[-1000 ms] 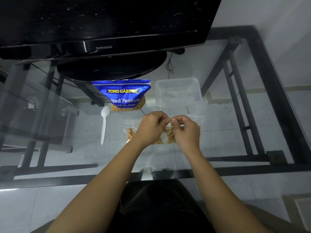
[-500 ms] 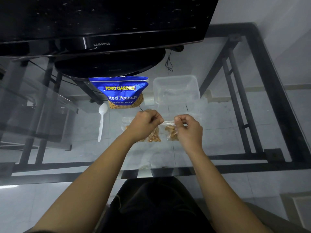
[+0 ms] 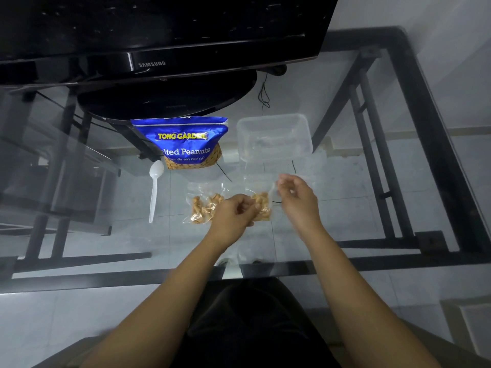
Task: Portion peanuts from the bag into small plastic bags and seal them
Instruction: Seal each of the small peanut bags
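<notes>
A small clear plastic bag with peanuts in it hangs between my hands, just above the glass table. My left hand has curled fingers and grips the bag's left side. At the bag's upper right corner, my right hand pinches the top edge. A second small bag of peanuts lies on the glass to the left, partly behind my left hand. The blue Tong Garden salted peanuts bag stands farther back.
A white plastic spoon lies left of the small bags. A clear plastic container sits behind my right hand, right of the blue bag. A black Samsung monitor on a round base fills the back. The table's black frame runs along the right.
My hands have drawn apart along the bag's top edge: the right one went right and up to the corner, the left one dropped lower on the bag.
</notes>
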The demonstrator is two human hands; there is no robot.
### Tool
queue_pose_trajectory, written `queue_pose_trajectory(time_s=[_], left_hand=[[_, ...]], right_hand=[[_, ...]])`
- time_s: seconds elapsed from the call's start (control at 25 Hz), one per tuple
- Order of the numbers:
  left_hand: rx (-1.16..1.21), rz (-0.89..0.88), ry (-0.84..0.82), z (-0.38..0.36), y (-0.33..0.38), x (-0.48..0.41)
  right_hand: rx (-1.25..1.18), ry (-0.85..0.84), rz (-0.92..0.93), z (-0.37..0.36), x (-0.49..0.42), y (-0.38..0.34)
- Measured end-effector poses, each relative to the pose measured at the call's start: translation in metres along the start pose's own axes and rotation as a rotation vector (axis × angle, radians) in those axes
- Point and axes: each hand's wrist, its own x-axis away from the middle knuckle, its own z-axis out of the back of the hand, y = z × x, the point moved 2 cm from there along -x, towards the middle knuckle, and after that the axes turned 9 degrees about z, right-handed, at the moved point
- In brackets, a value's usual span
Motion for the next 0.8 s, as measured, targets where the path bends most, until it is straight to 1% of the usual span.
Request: queue_pose_trajectory(time_s=[0.04, 0.08, 0.12, 0.16, 0.2, 0.32, 0.44, 0.56, 0.6, 0.64, 0.72, 0.8], left_hand=[[-0.039, 0.010, 0.072, -0.001, -0.002, -0.003], [-0.108, 0.008, 0.128, -0.002, -0.003, -0.005], [-0.190, -0.003, 0.169, -0.004, -0.004, -0.007], [-0.270, -0.011, 0.196, -0.006, -0.004, -0.009], [-0.335, -0.007, 0.209, -0.009, -0.004, -0.010], [-0.456, -0.006, 0.252, -0.018, 0.000, -0.012], [-0.571, -0.051, 0.310, -0.023, 0.001, -0.011], [-0.683, -0.044, 0.393, -0.019, 0.003, -0.003], [-0.680, -0.073, 0.422, -0.016, 0.005, -0.002], [-0.618, -0.120, 0.434, -0.013, 0.007, -0.001], [-0.373, -0.179, 0.399, -0.007, 0.013, -0.003], [-0.147, -0.148, 0.301, -0.005, 0.022, -0.005]], right_hand=[[0.169, 0.048, 0.077, 0.005, -0.003, 0.004], [0.282, 0.118, 0.137, 0.010, -0.006, 0.010], [0.325, 0.181, 0.144, 0.015, -0.008, 0.017], [0.327, 0.219, 0.109, 0.018, -0.010, 0.023], [0.320, 0.222, 0.063, 0.019, -0.011, 0.029], [0.322, 0.155, -0.018, 0.017, -0.011, 0.040], [0.258, 0.146, -0.015, 0.019, -0.009, 0.038], [0.193, 0.126, 0.050, 0.023, -0.002, 0.037], [0.158, 0.121, 0.071, 0.024, 0.000, 0.037], [0.119, 0.110, 0.086, 0.025, 0.001, 0.037], [0.045, 0.067, 0.082, 0.025, 0.004, 0.033], [-0.068, 0.021, 0.044, 0.024, 0.007, 0.027]])
